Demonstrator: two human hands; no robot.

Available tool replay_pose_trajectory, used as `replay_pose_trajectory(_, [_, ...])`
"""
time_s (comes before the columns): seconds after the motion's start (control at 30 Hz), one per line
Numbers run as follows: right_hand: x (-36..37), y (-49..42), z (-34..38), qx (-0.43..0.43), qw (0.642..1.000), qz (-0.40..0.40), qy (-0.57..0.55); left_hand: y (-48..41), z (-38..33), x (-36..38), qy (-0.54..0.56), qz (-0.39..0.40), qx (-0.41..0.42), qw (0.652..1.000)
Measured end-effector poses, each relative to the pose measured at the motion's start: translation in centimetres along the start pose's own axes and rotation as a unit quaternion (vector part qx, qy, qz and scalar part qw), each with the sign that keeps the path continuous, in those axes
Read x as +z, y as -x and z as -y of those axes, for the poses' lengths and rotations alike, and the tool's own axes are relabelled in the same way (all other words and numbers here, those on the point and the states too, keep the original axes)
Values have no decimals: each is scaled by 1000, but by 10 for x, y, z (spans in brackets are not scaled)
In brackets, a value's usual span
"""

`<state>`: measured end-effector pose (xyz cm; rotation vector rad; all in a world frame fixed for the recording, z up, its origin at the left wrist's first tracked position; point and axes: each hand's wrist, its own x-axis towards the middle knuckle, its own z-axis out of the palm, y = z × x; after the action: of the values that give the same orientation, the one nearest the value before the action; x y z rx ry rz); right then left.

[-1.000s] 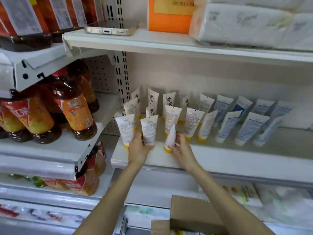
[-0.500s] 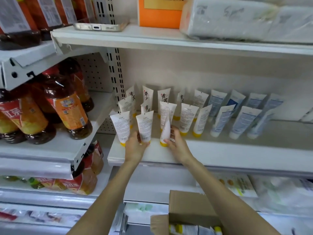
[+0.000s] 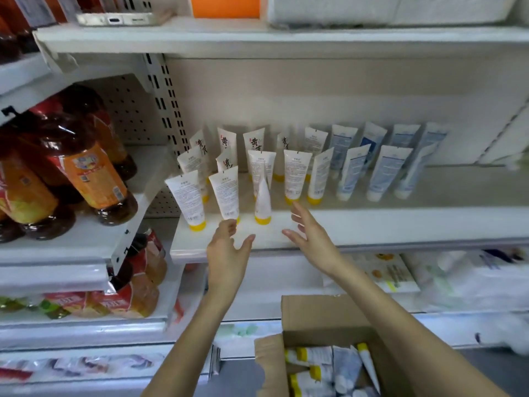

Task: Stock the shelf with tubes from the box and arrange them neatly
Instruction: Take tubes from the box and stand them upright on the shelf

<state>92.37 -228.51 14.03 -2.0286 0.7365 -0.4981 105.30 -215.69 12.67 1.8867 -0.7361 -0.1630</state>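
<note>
A: How many yellow-cap tubes [image 3: 224,193] were up?
B: Approx. 13: 3 front, 5 mid, 5 back. Last one at back was unclear.
A: Blue-print tubes [image 3: 388,170]?
B: 7. 4 back, 3 front.
A: Box [image 3: 323,313]?
B: 1, w/ several tubes inside. Couldn't count those.
A: Hands?
B: 2: left hand [image 3: 227,253], right hand [image 3: 312,239]. Also 1 phone [image 3: 120,18] up top.

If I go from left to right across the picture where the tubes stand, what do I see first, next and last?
brown bottles with orange labels → first yellow-capped tube → second yellow-capped tube → tube turned sideways → blue-and-white tubes
</note>
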Motion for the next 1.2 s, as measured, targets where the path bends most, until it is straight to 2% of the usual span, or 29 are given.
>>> replay_pose_trajectory(0.13, [-21, 38, -12, 1, 1000, 7, 19, 33, -11, 25, -31, 46, 48, 997])
replay_pose_trajectory(0.27, [-47, 76, -37, -30, 987, 59, 145, 67, -17, 50, -110, 84, 86, 987])
replay_pose_trajectory(0.43, [-75, 103, -82, -52, 957, 105, 267, 102, -14, 86, -245, 140, 108, 953])
replay_pose_trajectory(0.57, [-90, 113, -125, -53, 934, 160, 315, 126, -6, 117, -334, 169, 127, 919])
replay_pose_trajectory(0.67, [-96, 121, -160, -59, 915, 201, 345, 145, 6, 141, -377, 193, 106, 900])
replay_pose_trajectory(0.77, [-94, 130, -197, -60, 901, 235, 361, 165, 21, 162, -417, 225, 78, 877])
replay_pose_trajectory(0.93, [-82, 152, -250, -10, 890, 298, 345, 201, 49, 186, -447, 299, 21, 843])
replay_pose_trajectory(1.2, [-52, 189, -330, 112, 866, 390, 293, 258, 122, 208, -436, 403, -15, 804])
